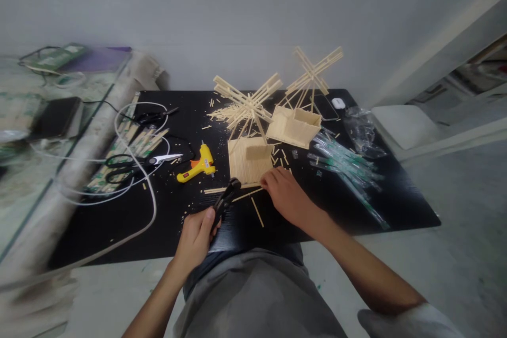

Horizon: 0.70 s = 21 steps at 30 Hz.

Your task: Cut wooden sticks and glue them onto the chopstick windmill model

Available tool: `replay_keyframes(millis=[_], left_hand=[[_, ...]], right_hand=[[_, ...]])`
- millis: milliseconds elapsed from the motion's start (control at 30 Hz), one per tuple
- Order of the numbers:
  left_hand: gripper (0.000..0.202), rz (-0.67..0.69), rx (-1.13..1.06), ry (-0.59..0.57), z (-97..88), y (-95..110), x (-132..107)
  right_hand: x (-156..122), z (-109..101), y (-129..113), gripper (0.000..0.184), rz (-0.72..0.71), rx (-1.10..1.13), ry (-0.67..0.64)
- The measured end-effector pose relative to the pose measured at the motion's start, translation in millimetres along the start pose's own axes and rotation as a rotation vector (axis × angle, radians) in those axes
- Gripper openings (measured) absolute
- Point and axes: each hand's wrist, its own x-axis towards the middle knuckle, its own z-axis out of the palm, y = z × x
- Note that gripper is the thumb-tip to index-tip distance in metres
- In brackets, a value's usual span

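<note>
Grey wall (237,16) backs the black table (336,206). Hands stand apart: left hand (195,237), front-left of the base (240,162), clamped on a tool (226,199); right hand (285,195) at the base's near right corner, grip unclear. Between them, fronting the base, slants a stick (246,195).

Black tool (226,197) partly hidden by left hand (196,233), perhaps cutters; right sleeve (402,323) cut off below.

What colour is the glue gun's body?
Yellow; the glue gun's body shows best in the head view.
</note>
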Motion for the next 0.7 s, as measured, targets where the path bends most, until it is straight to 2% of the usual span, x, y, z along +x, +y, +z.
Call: replay_keyframes(millis=[100,200,300,367,467,633,700], left_hand=[[0.080,-0.004,-0.036,0.028,0.2,-3.3,-2.7],[0.082,-0.016,-0.065,0.048,-0.1,-7.5,-4.2],[0.082,-0.032,-0.082,0.057,0.0,-11.5,-4.9],[0.080,-0.041,-0.090,0.061,0.7,-13.2,-5.4],[0.079,-0.054,-0.100,0.064,2.0,-11.6,-6.3],[0.073,-0.085,-0.064,-0.006,-3.2,13.5,-5.3],[0.064,-0.025,0.088,-0.034,-7.0,29.8,-3.9]], right_hand=[[-4.6,-26.0,7.0,0.011,0.059,0.164,0.081],[-9.7,-48.7,14.6,0.005,0.232,0.679,0.319],[-12.9,-60.3,20.0,0.020,0.363,1.068,0.512],[-14.2,-62.6,21.1,0.029,0.368,1.289,0.574],[-16.2,-62.5,14.7,0.032,0.316,1.457,0.530],[-20.8,-52.9,-20.5,0.026,0.382,1.440,0.175],[-21.9,-44.4,-36.0,0.030,0.392,1.444,0.126]])
